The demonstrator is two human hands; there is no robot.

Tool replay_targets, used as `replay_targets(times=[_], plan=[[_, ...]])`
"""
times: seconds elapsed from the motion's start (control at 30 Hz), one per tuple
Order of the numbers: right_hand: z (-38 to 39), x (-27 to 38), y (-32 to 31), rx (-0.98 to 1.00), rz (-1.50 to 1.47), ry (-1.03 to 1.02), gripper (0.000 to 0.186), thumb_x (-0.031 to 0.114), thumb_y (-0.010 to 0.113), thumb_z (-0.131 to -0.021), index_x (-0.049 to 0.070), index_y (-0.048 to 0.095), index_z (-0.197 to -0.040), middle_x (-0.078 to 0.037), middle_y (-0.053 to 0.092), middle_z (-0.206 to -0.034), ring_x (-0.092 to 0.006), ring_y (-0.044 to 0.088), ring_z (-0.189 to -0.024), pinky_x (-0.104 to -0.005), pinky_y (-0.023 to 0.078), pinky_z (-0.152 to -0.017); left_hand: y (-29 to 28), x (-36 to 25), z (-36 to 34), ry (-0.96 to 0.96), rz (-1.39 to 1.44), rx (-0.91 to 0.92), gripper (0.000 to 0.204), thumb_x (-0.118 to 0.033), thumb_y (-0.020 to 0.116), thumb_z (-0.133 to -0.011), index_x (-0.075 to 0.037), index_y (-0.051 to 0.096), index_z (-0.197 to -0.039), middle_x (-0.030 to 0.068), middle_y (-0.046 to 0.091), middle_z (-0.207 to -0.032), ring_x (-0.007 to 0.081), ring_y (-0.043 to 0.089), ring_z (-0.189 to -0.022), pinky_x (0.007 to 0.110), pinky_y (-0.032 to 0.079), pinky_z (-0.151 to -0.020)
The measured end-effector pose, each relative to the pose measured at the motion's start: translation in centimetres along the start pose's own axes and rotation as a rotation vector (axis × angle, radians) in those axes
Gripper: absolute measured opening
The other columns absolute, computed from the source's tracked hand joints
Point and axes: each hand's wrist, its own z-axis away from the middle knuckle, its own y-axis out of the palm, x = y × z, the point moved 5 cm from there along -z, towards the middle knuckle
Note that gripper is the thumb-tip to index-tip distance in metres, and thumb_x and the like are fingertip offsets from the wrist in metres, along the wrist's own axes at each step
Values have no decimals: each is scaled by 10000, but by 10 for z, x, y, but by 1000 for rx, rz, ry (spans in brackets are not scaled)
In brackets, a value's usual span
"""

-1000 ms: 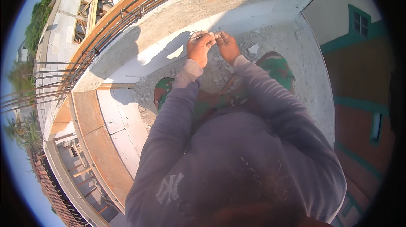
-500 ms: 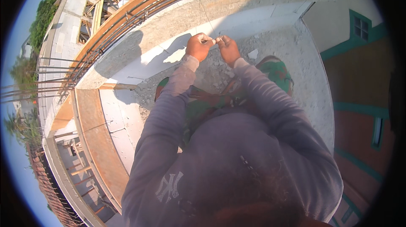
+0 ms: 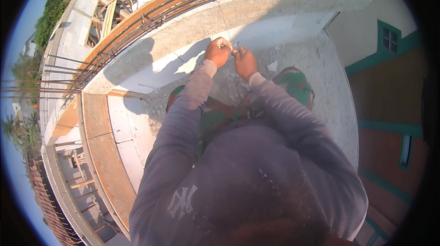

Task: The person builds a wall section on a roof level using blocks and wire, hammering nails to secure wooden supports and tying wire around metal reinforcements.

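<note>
My left hand (image 3: 218,52) and my right hand (image 3: 245,63) are held close together in front of me, fingertips pinched and almost touching. A short, thin nail-like pin (image 3: 235,45) pokes out between them, seemingly in the left fingers. From the top of the low wall (image 3: 183,30), a thin string (image 3: 224,19) runs down to my fingertips in two slanting strands. The right thumb and finger pinch at the string's lower end, though the exact hold is too small to make out.
Steel reinforcing bars (image 3: 151,17) run along the wall's far side beside orange-brown formwork boards (image 3: 107,147). Rubble (image 3: 220,81) lies on the rough concrete floor (image 3: 325,85) around my legs. Beyond the ledge's right edge stands a building with a green-framed window (image 3: 390,39).
My right hand has dropped slightly and turned, and the pin now shows between the fingertips. The left hand has shifted slightly right. The view has moved a little.
</note>
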Motion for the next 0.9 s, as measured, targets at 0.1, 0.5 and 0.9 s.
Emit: replay_targets(times=[0.1,0.5,0.9], plan=[[-2,3,-5,43,86,-64,226,187,608,-1019,-31,663,-1002,-299,708,-936,-500,686,-915,-534,530,-812,-2,-6,-3,12,-129,4,164,-149,678,-941,-36,725,-1050,145,770,-1042,267,726,-984,381,549,-874],[-73,-25,-36,596,11,102,275,267,673,-997,22,765,-1082,-13,702,-836,-117,623,-784,-336,508,-738,0,-17,-6,-21,-92,310,161,-114,699,-940,-20,698,-1071,107,740,-1040,198,679,-977,345,527,-870],[-80,18,-45,515,178,-85,286,287,726,-941,4,750,-975,-108,699,-832,-244,643,-724,-397,503,-689,-2,-19,4,-16,-52,306,175,-141,711,-937,-12,693,-1053,100,746,-1053,191,668,-967,350,523,-857]])
